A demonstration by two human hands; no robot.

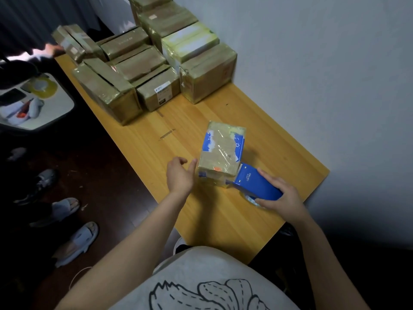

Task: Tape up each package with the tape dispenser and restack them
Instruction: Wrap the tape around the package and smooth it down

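A small package (220, 153), brown with blue and white print and wrapped in clear tape, lies on the wooden table (279, 153) in front of me. My right hand (279, 195) grips the blue tape dispenser (256, 183), whose toothed front edge touches the package's near right corner. My left hand (180, 174) hovers just left of the package, fingers apart, holding nothing. A stack of taped packages (156, 61) fills the far end of the table.
A white wall (324, 63) runs along the table's right side. Another person's hand (52, 48) reaches toward the far left packages. A tray with a yellowish tape roll (43, 87) sits at left. Feet in sandals (76, 240) stand on the dark floor.
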